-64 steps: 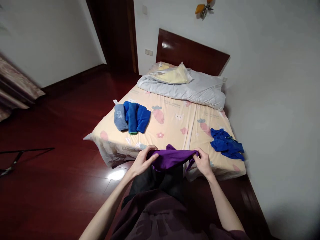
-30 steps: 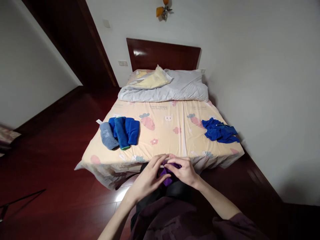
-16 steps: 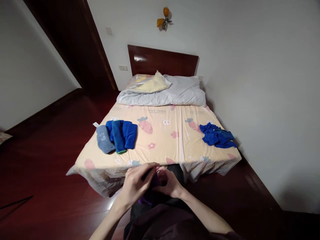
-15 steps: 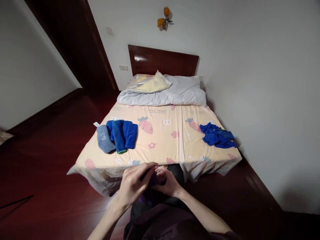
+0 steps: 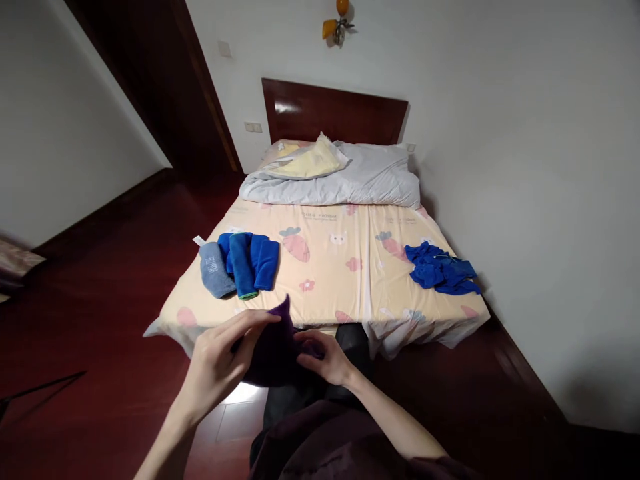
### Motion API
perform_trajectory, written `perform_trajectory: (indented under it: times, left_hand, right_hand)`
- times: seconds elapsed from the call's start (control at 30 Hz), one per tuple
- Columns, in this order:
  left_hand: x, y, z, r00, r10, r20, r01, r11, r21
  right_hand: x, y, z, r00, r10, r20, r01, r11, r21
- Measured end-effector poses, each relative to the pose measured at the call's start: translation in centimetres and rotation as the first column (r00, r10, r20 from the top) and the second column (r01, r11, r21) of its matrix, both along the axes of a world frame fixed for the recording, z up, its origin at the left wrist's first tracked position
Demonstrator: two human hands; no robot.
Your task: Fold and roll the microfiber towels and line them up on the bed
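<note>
A dark purple cloth [image 5: 273, 350] hangs between my hands in front of the bed's near edge. My left hand [image 5: 225, 350] pinches its upper left part, and one corner sticks up beside the fingertips. My right hand [image 5: 325, 357] has its fingers closed on the cloth's right side, where a bit is bunched. On the bed's left lie folded blue cloths [image 5: 243, 263] side by side, with a grey-blue rolled cloth [image 5: 216, 270] next to them. A crumpled blue cloth pile [image 5: 440, 269] rests on the bed's right side.
The bed [image 5: 325, 300] has a patterned yellow sheet that hangs over its front edge. A grey quilt [image 5: 375, 183] and a pale yellow cloth [image 5: 313, 162] lie near the headboard [image 5: 335, 113]. A wall [image 5: 540, 200] stands on the right.
My hands have moved apart, my left hand going left, and the purple cloth is now spread between them. The view has shifted slightly.
</note>
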State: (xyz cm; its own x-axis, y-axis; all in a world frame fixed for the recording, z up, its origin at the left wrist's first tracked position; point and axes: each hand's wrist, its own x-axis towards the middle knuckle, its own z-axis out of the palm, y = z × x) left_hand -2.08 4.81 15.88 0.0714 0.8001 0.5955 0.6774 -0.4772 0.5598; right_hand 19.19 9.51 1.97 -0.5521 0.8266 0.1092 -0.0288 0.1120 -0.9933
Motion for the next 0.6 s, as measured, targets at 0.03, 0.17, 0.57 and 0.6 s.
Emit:
perform_trajectory:
  times: [0.03, 0.17, 0.57, 0.6]
  left_hand:
    - [0.5, 0.2, 0.0, 0.999, -0.035, 0.004, 0.035, 0.999, -0.011]
    - [2.0, 0.5, 0.3, 0.992, -0.124, 0.013, 0.124, 0.992, 0.018]
    - [-0.9, -0.4, -0.1, 0.994, 0.038, 0.104, -0.072, 0.936, 0.345]
    - [-1.1, -0.5, -0.2, 0.989, 0.054, 0.136, -0.099, 0.933, 0.346]
  right_hand:
    - [-0.3, -0.1, 0.0, 1.0, 0.0, 0.009, 0.0, 1.0, -0.006]
    - [-1.3, -0.1, 0.0, 0.998, -0.048, 0.032, 0.048, 0.999, 0.011]
    - [-0.2, 0.7, -0.7, 0.923, -0.342, -0.179, 0.316, 0.936, -0.158]
    - [-0.1, 0.6, -0.7, 0.927, -0.341, -0.153, 0.315, 0.933, -0.174]
